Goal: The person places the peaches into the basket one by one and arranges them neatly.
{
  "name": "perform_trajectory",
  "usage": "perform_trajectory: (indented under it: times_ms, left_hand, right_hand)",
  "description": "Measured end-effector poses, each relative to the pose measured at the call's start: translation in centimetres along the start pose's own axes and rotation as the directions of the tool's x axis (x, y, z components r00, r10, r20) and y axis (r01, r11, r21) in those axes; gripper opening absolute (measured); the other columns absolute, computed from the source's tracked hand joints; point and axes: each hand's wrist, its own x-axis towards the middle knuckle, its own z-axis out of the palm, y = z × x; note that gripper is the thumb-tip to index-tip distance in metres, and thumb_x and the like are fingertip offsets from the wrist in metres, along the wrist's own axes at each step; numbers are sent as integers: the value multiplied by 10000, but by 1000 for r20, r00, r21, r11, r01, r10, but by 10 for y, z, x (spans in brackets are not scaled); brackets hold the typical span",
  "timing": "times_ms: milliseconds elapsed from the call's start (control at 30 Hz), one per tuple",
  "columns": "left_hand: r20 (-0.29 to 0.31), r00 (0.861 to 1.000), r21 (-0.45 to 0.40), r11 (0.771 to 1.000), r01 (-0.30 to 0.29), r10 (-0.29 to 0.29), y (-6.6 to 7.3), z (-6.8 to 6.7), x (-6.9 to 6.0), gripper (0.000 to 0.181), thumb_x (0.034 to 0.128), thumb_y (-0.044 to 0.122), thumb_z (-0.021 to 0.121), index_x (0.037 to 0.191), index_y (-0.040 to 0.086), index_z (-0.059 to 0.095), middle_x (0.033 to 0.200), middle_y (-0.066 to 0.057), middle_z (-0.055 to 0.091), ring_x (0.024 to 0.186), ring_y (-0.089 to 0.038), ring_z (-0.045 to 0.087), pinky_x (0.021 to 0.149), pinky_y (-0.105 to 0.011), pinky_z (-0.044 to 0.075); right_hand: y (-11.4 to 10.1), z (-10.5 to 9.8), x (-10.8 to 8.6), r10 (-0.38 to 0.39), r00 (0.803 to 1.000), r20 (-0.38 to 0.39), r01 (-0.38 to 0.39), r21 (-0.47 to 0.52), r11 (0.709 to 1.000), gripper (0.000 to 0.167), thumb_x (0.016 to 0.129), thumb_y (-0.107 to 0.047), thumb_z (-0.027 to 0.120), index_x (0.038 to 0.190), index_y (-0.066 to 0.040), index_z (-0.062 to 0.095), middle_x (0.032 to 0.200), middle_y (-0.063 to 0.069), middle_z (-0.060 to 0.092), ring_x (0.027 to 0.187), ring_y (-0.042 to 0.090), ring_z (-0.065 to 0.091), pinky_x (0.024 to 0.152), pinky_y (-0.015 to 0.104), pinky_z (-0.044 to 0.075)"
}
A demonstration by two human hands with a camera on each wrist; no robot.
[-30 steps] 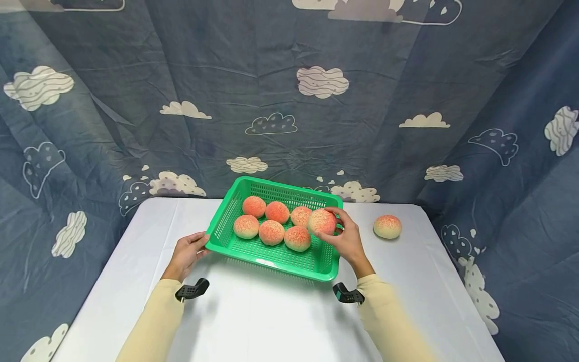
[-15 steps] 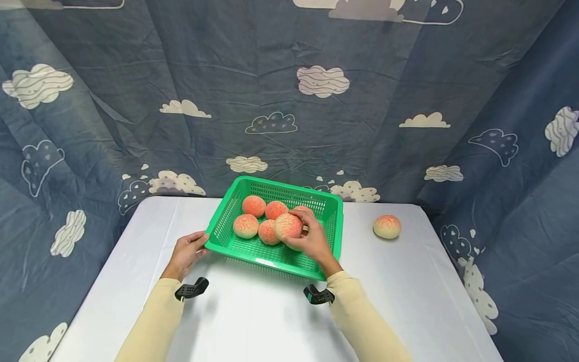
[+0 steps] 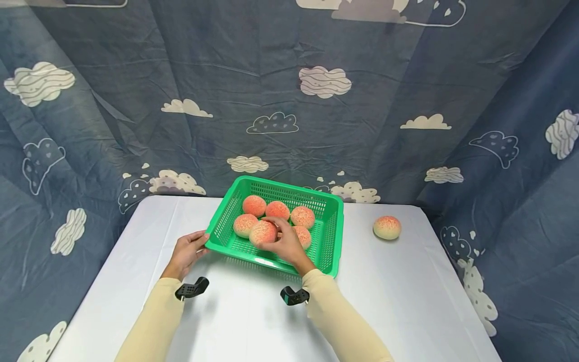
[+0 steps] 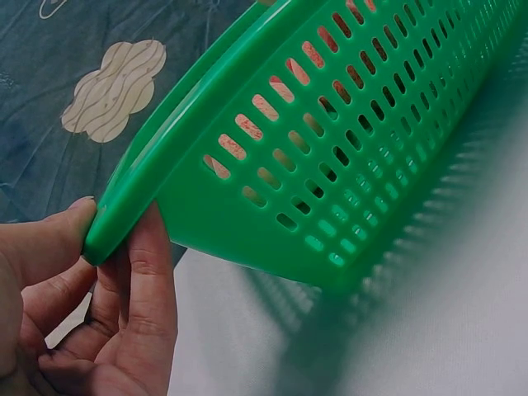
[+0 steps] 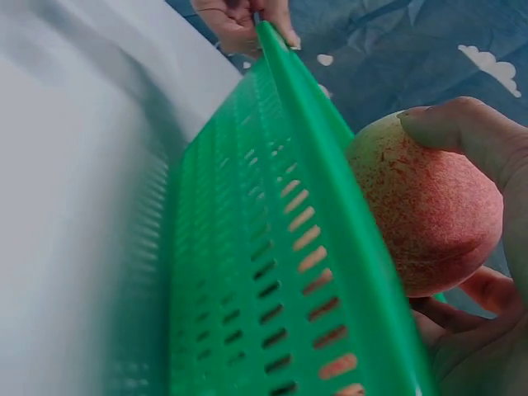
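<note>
A green plastic basket [image 3: 336,226] with slotted walls stands at the back of the table, several red-and-yellow peaches inside it. My left hand [image 3: 186,254] grips its left front corner; in the left wrist view thumb and fingers pinch the rim [image 4: 136,194]. My right hand [image 3: 289,246] holds a peach [image 3: 262,233] over the front row, thumb on one side and fingers on the other. In the right wrist view this peach [image 5: 425,206] is near the height of the front rim. Hand and peach hide part of the front row.
A single peach [image 3: 387,228] lies on the white table [image 3: 253,322], right of the basket. Behind the table hangs a dark blue curtain [image 3: 362,151] with a cloud print, close to the basket's back edge.
My right hand has carried the held peach leftward across the basket, from its right end to the front row's middle. My left hand and the basket have stayed in place.
</note>
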Motion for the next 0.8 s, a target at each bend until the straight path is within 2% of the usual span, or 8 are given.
perform_trajectory:
  times_ms: [233,467,633,800]
  left_hand:
    - [9,1000,-9,1000,-3,3,1,0,0,479,1008,143,525,1393,-111,395,1159,-125,552,845,-46,591,949,-355,503]
    - [11,1000,-7,1000,-4,4,0,0,1,475,1010,143,520,1394,-108,398,1160,-124,558,846,-45,591,953,-360,501]
    - [9,1000,-12,1000,-7,7,0,-1,1,477,1010,146,521,1395,-107,397,1152,-117,555,847,-43,591,950,-356,503]
    - [18,1000,-15,1000,-15,15,-1,-1,0,476,1008,142,523,1393,-109,399,1131,-102,580,839,-40,596,911,-330,524]
  right_hand:
    - [5,11,9,47,998,40,-45,-50,998,624,741,-174,845,1302,-163,573,1293,65,535,1026,190,568,843,351,503]
    - [9,15,15,59,994,90,-47,-123,991,596,764,-199,829,1302,-157,576,1317,46,545,1148,220,549,963,388,471]
    - [9,17,17,75,987,140,-47,-195,980,601,758,-286,837,1293,-185,584,1302,20,571,1168,225,548,978,407,459]
    - [9,20,18,73,986,153,-26,-290,957,608,769,-338,825,1303,-180,581,1315,21,571,1203,217,535,1002,406,444]
